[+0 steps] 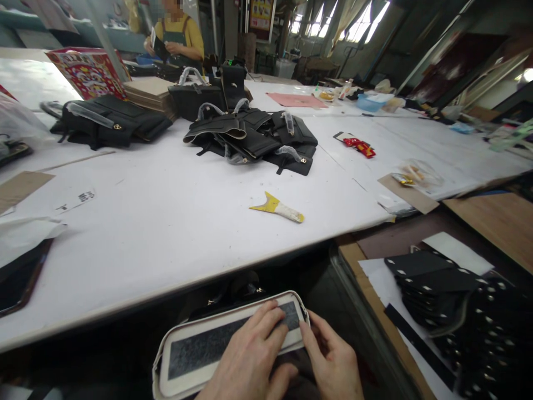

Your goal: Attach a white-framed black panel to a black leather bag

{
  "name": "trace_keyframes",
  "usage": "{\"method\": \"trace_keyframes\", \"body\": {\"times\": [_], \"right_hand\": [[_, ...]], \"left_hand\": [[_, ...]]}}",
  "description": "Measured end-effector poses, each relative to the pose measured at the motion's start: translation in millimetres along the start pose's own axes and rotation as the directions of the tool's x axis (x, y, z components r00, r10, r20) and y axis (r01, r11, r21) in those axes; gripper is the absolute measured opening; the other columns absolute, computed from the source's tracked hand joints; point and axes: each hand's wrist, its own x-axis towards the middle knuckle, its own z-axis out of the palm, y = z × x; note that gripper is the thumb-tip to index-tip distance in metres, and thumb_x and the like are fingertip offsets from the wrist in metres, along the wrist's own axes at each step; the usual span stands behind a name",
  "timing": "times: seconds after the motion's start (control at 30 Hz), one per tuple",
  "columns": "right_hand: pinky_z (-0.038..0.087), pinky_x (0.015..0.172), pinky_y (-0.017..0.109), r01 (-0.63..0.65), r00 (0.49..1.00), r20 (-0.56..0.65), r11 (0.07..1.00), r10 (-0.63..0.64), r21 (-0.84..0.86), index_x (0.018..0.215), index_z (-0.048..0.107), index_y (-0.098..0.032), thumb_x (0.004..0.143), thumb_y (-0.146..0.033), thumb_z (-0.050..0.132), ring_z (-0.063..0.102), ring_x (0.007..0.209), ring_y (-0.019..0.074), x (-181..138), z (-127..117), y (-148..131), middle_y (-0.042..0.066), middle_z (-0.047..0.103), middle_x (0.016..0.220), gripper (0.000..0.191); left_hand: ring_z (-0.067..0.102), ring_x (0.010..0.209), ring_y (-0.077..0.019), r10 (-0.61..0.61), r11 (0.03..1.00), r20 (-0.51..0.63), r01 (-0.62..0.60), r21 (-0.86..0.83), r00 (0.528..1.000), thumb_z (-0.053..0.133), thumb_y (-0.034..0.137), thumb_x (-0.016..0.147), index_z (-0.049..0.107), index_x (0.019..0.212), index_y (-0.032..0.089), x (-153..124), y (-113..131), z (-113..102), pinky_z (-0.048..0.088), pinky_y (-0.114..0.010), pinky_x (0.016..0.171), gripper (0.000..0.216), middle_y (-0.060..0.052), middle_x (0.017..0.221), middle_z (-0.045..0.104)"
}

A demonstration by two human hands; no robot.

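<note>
In front of the table edge is a bag [200, 355], its long pale face with rounded corners and a dark grey strip turned up towards me. Black material with small metal fittings shows behind its far rim. My left hand [254, 355] lies across the face, fingers stretched over the grey strip near the right end. At the right corner, my right hand [331, 353] grips the raised rim between thumb and fingers. The underside of the bag is hidden.
On the white table [166, 222] lies a yellow-ended scraper-like tool [277, 208]. Black bags [254, 133] are piled farther back, near a red box [85, 72]. Black pieces [453, 300] are stacked at right. Another person [179, 39] handles something dark across the table.
</note>
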Motion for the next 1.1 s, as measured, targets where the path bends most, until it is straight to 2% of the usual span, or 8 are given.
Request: {"method": "trace_keyframes", "body": {"times": [0.2,0.33,0.53,0.77,0.83,0.93,1.0,1.1], "right_hand": [[0.056,0.068,0.020,0.159,0.986,-0.051,0.986,-0.161,-0.053,0.108,0.071,-0.018,0.088,-0.043,0.061,0.069,0.078,0.0198,-1.6,3.7,-2.4,0.008,0.071,0.090,0.033],[0.055,0.064,0.021,0.213,0.975,-0.056,0.975,-0.217,-0.057,0.110,0.071,-0.018,0.089,-0.038,0.061,0.067,0.071,0.0177,-1.7,4.4,-6.6,0.006,0.066,0.082,0.030],[0.054,0.067,0.020,0.255,0.963,-0.076,0.965,-0.259,-0.062,0.113,0.070,-0.017,0.091,-0.033,0.060,0.066,0.074,0.0168,-4.3,6.0,-10.2,0.006,0.065,0.084,0.029],[0.050,0.066,0.021,0.390,0.910,-0.102,0.913,-0.402,-0.118,0.112,0.071,-0.014,0.092,-0.027,0.056,0.063,0.071,0.0164,-3.2,6.8,-22.8,0.007,0.062,0.079,0.029],[0.049,0.064,0.022,0.317,0.946,-0.055,0.948,-0.319,-0.040,0.105,0.073,-0.016,0.092,-0.032,0.056,0.060,0.068,0.0162,-1.1,3.0,-26.0,0.006,0.060,0.076,0.028],[0.042,0.053,0.022,-0.009,1.000,0.020,0.978,0.005,0.208,0.075,0.072,-0.017,0.088,-0.044,0.062,0.048,0.056,0.0130,6.3,-0.8,-29.5,0.000,0.051,0.062,0.032],[0.040,0.051,0.021,-0.222,0.974,0.078,0.849,0.211,0.479,0.064,0.064,-0.018,0.079,-0.047,0.073,0.044,0.054,0.0110,13.0,1.2,-30.4,-0.003,0.049,0.059,0.033],[0.044,0.057,0.021,-0.327,0.939,0.171,0.631,0.297,0.704,0.069,0.062,-0.020,0.069,-0.046,0.082,0.049,0.059,0.0113,20.5,9.7,-30.3,-0.004,0.056,0.064,0.033]], "left_hand": [[0.057,0.120,-0.0292,0.067,0.985,-0.031,-0.061,0.162,0.997,0.069,0.040,0.081,0.065,0.116,0.015,-0.2,-1.4,4.3,0.048,-0.042,0.105,0.043,-0.009,0.127,0.066],[0.058,0.118,-0.0272,0.016,0.991,-0.010,-0.014,0.130,1.000,0.072,0.037,0.079,0.066,0.115,0.017,2.2,3.9,1.7,0.047,-0.040,0.104,0.041,-0.008,0.125,0.066],[0.054,0.121,-0.0283,-0.056,0.994,0.070,0.049,0.096,0.996,0.071,0.034,0.079,0.064,0.116,0.016,5.9,6.7,-0.8,0.043,-0.042,0.107,0.042,-0.009,0.130,0.062],[0.052,0.122,-0.0284,-0.077,0.994,0.095,0.069,0.084,0.992,0.073,0.031,0.076,0.065,0.116,0.017,6.2,5.3,-1.3,0.043,-0.041,0.108,0.043,-0.009,0.134,0.057],[0.053,0.122,-0.0279,-0.077,0.994,0.107,0.069,0.082,0.991,0.074,0.031,0.075,0.064,0.117,0.017,6.4,6.3,-3.3,0.042,-0.040,0.109,0.044,-0.009,0.132,0.059],[0.053,0.123,-0.0266,-0.076,0.995,0.126,0.067,0.072,0.989,0.074,0.030,0.076,0.064,0.119,0.020,7.0,7.9,-7.4,0.041,-0.040,0.110,0.045,-0.007,0.130,0.060],[0.052,0.125,-0.0260,-0.082,0.995,0.128,0.074,0.064,0.988,0.073,0.030,0.077,0.063,0.120,0.021,7.2,7.7,-8.6,0.040,-0.039,0.111,0.045,-0.006,0.131,0.061],[0.053,0.125,-0.0248,-0.088,0.995,0.114,0.082,0.053,0.990,0.073,0.030,0.077,0.063,0.121,0.020,6.2,4.7,-7.4,0.040,-0.038,0.111,0.046,-0.005,0.131,0.062]]}}
